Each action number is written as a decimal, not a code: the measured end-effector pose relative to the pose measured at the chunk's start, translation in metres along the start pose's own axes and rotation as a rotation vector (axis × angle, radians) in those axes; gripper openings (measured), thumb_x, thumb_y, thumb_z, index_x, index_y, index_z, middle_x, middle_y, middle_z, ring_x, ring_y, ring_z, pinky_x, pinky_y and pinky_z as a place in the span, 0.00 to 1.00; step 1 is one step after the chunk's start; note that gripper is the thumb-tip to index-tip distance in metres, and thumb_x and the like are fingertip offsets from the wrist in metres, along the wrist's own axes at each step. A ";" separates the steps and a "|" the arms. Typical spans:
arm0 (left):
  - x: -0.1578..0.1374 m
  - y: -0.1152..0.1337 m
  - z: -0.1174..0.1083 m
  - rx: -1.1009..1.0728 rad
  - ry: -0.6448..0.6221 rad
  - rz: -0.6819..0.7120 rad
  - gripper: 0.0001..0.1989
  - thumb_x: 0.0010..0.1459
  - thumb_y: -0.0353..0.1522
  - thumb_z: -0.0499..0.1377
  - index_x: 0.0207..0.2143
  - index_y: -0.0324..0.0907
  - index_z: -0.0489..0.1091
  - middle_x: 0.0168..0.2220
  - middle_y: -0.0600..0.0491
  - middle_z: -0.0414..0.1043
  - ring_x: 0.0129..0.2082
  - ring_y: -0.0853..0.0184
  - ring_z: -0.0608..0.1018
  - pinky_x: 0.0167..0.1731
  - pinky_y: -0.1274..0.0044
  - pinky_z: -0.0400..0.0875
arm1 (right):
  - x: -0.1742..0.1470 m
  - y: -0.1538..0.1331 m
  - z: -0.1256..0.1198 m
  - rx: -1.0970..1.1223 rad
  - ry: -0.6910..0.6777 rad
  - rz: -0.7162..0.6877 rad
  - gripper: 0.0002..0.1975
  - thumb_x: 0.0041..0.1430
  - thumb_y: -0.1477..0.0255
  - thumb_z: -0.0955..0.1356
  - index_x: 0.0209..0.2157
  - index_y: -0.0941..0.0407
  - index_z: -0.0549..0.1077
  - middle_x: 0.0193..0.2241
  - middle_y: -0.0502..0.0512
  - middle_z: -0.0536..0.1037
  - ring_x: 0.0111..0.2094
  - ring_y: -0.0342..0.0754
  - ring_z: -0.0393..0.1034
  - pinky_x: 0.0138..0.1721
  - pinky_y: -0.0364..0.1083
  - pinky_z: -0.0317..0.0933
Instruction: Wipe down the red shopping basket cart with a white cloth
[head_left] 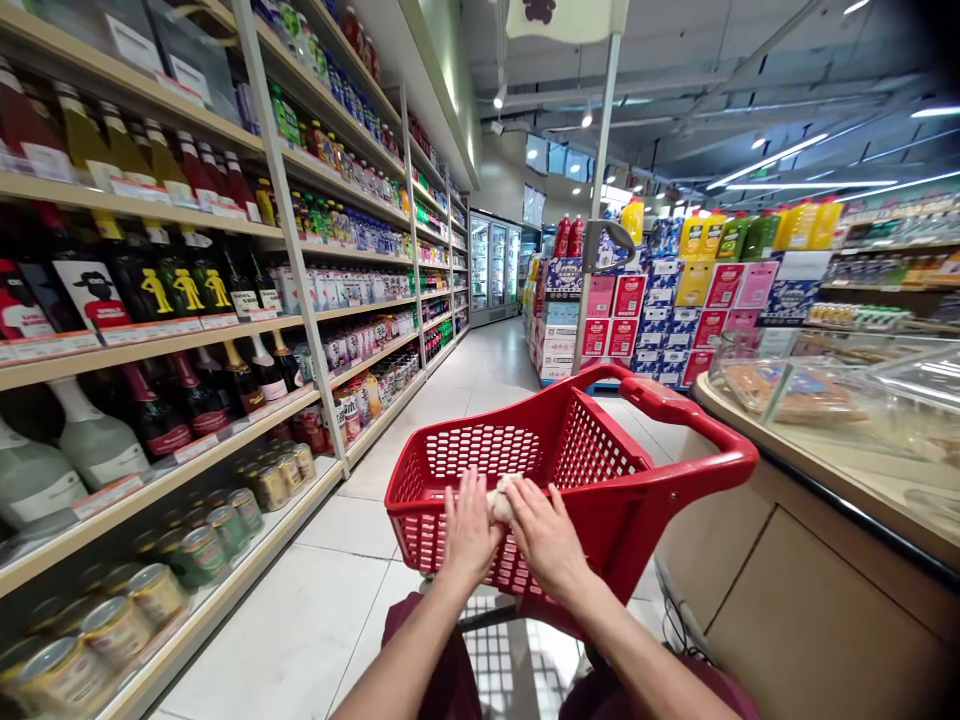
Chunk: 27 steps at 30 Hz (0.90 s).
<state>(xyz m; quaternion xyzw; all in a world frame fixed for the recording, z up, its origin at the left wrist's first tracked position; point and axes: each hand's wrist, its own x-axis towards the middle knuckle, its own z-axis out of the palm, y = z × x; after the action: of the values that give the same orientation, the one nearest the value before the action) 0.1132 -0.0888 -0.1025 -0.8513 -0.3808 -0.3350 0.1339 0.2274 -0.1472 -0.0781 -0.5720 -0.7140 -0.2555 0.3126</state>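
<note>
Cloth (504, 496) lies between left hand (472, 530) and right hand (546, 530), together against it, the right overlapping; grip and long axis I can't tell.

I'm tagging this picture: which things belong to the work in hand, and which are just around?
In the work:
left hand
right hand
pale cloth
red cart

Just around:
bottles
cans
boxes
counter
</note>
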 end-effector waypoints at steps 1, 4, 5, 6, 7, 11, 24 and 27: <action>-0.007 -0.009 -0.003 0.049 -0.007 -0.014 0.30 0.51 0.27 0.49 0.58 0.32 0.47 0.59 0.39 0.52 0.60 0.56 0.53 0.54 0.54 0.50 | 0.005 -0.010 0.010 0.005 -0.019 0.015 0.18 0.59 0.69 0.58 0.50 0.56 0.65 0.53 0.58 0.66 0.55 0.51 0.57 0.56 0.55 0.42; -0.028 -0.036 -0.010 0.148 -0.007 -0.001 0.30 0.51 0.26 0.48 0.58 0.33 0.48 0.59 0.40 0.51 0.60 0.58 0.51 0.56 0.59 0.50 | 0.020 -0.029 0.034 0.011 -0.069 0.047 0.13 0.58 0.68 0.60 0.43 0.54 0.70 0.52 0.57 0.67 0.54 0.53 0.57 0.56 0.57 0.41; -0.032 -0.043 -0.011 0.173 0.005 -0.008 0.30 0.52 0.27 0.48 0.58 0.33 0.47 0.59 0.40 0.52 0.60 0.58 0.51 0.56 0.60 0.51 | 0.023 -0.030 0.039 0.010 -0.075 0.038 0.12 0.58 0.69 0.61 0.42 0.53 0.70 0.51 0.56 0.68 0.53 0.52 0.58 0.56 0.56 0.41; -0.035 -0.048 -0.013 0.195 0.017 -0.015 0.30 0.53 0.28 0.49 0.58 0.33 0.47 0.59 0.40 0.52 0.60 0.58 0.52 0.55 0.60 0.50 | 0.024 -0.027 0.040 0.010 -0.074 0.012 0.11 0.58 0.69 0.61 0.42 0.52 0.70 0.50 0.55 0.69 0.52 0.50 0.60 0.56 0.56 0.41; -0.037 -0.051 -0.014 0.211 0.025 -0.018 0.30 0.53 0.29 0.49 0.59 0.34 0.46 0.59 0.40 0.52 0.60 0.58 0.52 0.55 0.59 0.50 | 0.023 -0.020 0.037 0.011 -0.060 -0.023 0.11 0.59 0.70 0.61 0.42 0.51 0.69 0.48 0.54 0.70 0.50 0.49 0.61 0.56 0.55 0.40; -0.038 -0.052 -0.017 0.206 0.003 -0.029 0.31 0.52 0.28 0.49 0.59 0.36 0.45 0.59 0.42 0.53 0.60 0.59 0.54 0.55 0.59 0.49 | 0.000 0.042 -0.005 -0.030 0.059 -0.017 0.11 0.59 0.71 0.60 0.42 0.51 0.69 0.43 0.53 0.74 0.45 0.47 0.65 0.57 0.55 0.35; -0.020 -0.001 -0.011 0.079 -0.061 0.003 0.35 0.47 0.25 0.49 0.59 0.35 0.45 0.60 0.44 0.51 0.60 0.59 0.53 0.56 0.58 0.48 | 0.014 0.008 0.009 0.030 0.043 0.056 0.10 0.59 0.70 0.59 0.40 0.51 0.69 0.39 0.53 0.74 0.41 0.46 0.67 0.55 0.54 0.42; -0.021 -0.003 -0.011 0.077 -0.041 0.002 0.35 0.46 0.25 0.50 0.59 0.35 0.45 0.60 0.44 0.51 0.60 0.59 0.52 0.56 0.59 0.48 | 0.008 0.059 -0.030 0.055 0.145 0.087 0.12 0.59 0.75 0.58 0.42 0.52 0.67 0.39 0.52 0.74 0.42 0.46 0.67 0.53 0.53 0.46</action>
<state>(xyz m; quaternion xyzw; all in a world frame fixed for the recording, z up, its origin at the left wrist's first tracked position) 0.0954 -0.1038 -0.1085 -0.8527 -0.3953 -0.3024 0.1588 0.2884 -0.1515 -0.0515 -0.5737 -0.6708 -0.2625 0.3898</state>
